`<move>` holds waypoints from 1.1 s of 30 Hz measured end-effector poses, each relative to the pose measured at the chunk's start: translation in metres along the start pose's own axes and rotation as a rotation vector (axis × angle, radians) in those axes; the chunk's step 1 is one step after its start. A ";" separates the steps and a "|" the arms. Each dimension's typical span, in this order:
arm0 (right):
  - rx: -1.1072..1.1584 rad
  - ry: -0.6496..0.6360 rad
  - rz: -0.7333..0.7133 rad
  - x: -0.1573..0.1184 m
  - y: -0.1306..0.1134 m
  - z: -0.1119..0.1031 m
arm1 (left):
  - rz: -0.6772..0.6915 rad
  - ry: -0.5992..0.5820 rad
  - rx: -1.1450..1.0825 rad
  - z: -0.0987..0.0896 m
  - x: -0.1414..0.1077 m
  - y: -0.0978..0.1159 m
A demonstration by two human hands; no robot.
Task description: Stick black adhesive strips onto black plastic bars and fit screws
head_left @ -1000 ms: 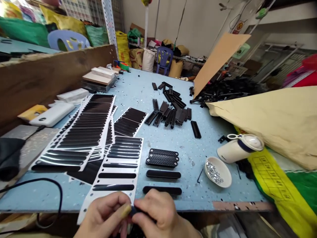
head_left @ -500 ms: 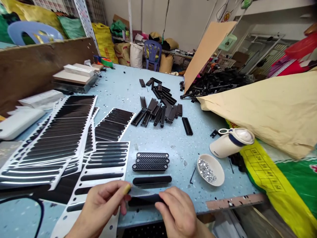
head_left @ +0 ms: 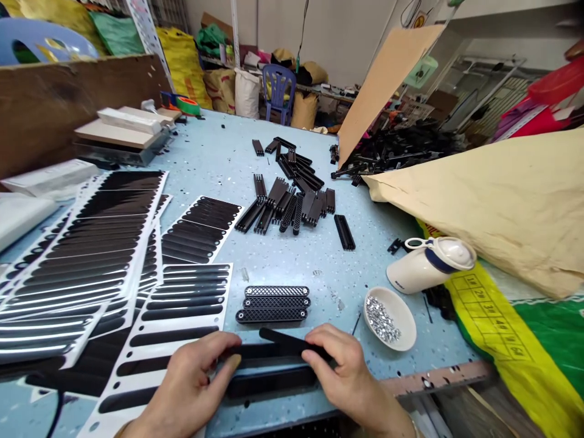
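Note:
My left hand (head_left: pixel 196 377) is closed, its thumb and fingers pinching the left end of a long black bar (head_left: pixel 258 358). My right hand (head_left: pixel 340 362) is closed on a slim black strip (head_left: pixel 278 336) with a rounded end. That strip slants across the right part of the bar; whether they touch I cannot tell. Nearer the table edge lies another black bar (head_left: pixel 269 384), just below both hands. Beyond the hands several lattice-patterned black bars (head_left: pixel 274 304) lie side by side, with small metal pieces at their ends.
Sheets of black stickers (head_left: pixel 182 310) overlap on the left. Loose black parts (head_left: pixel 287 204) are scattered farther back. On the right are a white bowl (head_left: pixel 408 322) of small metal pieces, a white cup (head_left: pixel 417 271) and brown paper (head_left: pixel 502 201). A thin black rod lies beside the bowl.
The clear film between my hands no longer shows. My left hand now grips a bar's left end, and my right hand has a strip angled up to the left. The view has shifted slightly.

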State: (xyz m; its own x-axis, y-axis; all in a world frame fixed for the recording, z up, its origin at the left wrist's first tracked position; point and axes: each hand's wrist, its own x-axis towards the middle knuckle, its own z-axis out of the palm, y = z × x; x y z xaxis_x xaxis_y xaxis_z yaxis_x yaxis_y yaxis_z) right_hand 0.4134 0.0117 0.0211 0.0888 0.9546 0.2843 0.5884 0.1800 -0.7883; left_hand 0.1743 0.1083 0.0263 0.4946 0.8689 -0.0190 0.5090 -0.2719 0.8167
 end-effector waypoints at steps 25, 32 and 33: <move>-0.123 -0.042 -0.182 0.032 0.010 -0.001 | -0.040 0.053 -0.036 0.001 0.021 -0.011; -0.154 -0.043 -0.251 0.039 0.008 0.007 | -0.034 0.026 -0.087 -0.001 0.020 -0.007; -0.163 -0.046 -0.256 0.039 0.009 0.007 | -0.033 0.027 -0.094 0.000 0.020 -0.007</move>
State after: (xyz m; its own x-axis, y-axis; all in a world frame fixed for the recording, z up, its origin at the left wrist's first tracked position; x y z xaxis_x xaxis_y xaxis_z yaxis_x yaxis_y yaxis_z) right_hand 0.4164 0.0520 0.0213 -0.1129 0.8935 0.4346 0.7087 0.3790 -0.5951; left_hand 0.1802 0.1273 0.0207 0.4586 0.8880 -0.0327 0.4558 -0.2035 0.8665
